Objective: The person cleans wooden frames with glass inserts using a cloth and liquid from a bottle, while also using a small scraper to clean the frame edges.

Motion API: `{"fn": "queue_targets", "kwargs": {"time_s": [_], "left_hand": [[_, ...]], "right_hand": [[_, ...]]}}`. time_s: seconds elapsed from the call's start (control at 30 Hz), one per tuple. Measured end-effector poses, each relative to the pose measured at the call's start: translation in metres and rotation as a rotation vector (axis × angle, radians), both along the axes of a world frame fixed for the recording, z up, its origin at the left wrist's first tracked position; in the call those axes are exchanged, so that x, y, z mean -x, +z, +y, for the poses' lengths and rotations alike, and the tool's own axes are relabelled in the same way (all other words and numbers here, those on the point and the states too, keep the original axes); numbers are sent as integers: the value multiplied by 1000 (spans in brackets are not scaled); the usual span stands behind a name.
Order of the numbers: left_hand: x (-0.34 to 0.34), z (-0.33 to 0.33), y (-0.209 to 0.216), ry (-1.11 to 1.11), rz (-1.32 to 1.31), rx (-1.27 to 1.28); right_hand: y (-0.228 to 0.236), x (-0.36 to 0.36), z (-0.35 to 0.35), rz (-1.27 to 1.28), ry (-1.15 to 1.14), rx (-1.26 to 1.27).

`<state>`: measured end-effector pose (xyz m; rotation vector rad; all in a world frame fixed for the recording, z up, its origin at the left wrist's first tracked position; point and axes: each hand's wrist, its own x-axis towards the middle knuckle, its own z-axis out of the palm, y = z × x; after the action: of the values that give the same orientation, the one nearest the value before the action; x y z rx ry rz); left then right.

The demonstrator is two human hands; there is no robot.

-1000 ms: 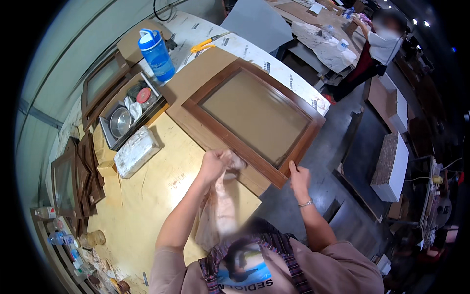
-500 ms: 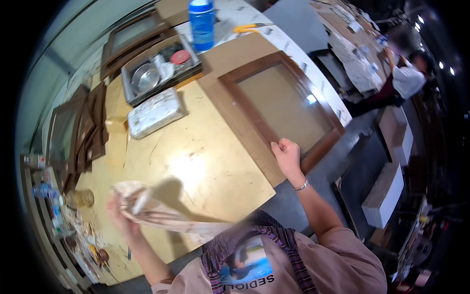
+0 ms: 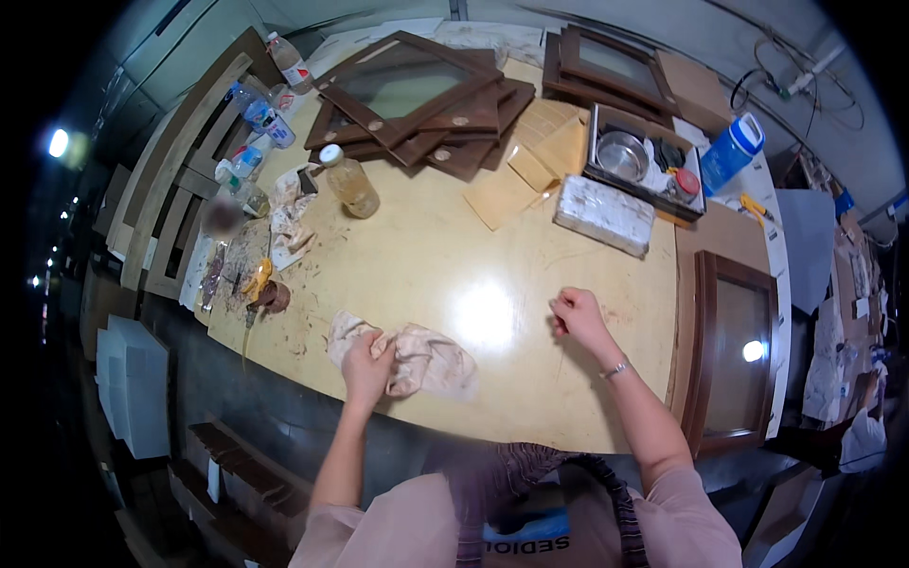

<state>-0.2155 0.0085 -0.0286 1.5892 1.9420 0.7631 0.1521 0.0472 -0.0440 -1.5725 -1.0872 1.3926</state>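
Observation:
My left hand (image 3: 365, 367) is closed on a stained pale rag (image 3: 426, 358) at the front edge of the yellowish tabletop (image 3: 445, 256). The cloth is crumpled and spreads to the right of my fingers. Over the right part of the table my right hand (image 3: 578, 317) is curled closed, and whatever it may hold is hidden. To the right of that hand, a brown wooden frame with a glass pane (image 3: 739, 350) lies on cardboard. Several similar glazed frames (image 3: 407, 95) are stacked askew at the far middle.
A jar of yellowish liquid (image 3: 350, 185) stands left of centre. A brown-stained pot (image 3: 273, 296) and several bottles (image 3: 254, 109) line the left side. Toward the back right are a white wrapped block (image 3: 604, 216), a tray (image 3: 594, 156) with a metal bowl, and a blue bottle (image 3: 731, 156).
My view has swung left. My right hand has come away from the glazed frame to over the tabletop. The rag in my left hand has come down onto the front of the table.

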Motion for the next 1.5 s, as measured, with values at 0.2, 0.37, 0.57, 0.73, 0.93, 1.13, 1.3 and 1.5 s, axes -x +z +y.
{"fn": "queue_targets", "kwargs": {"time_s": [0.2,0.37,0.57,0.73,0.93,1.13,1.3,1.5], "left_hand": [[1,-21,-64,-127,262,-185],[1,-20,-77,-192,279,-226],[10,-13,-49,-246,130,-183],[38,33,-56,-244,-480,-73],[35,148,9,25,-1176,281],[-15,256,16,-91,-1320,-36],[-41,292,11,66,-1640,50],[-46,353,9,88,-1714,-101]], "right_hand": [[14,88,150,222,38,66],[24,187,268,587,-9,-4],[31,265,373,441,-269,64],[23,275,400,465,-559,76],[20,244,393,484,-483,129],[8,210,383,1145,-422,-95],[24,172,355,1027,-423,-90],[27,113,298,933,-429,-83]]}}
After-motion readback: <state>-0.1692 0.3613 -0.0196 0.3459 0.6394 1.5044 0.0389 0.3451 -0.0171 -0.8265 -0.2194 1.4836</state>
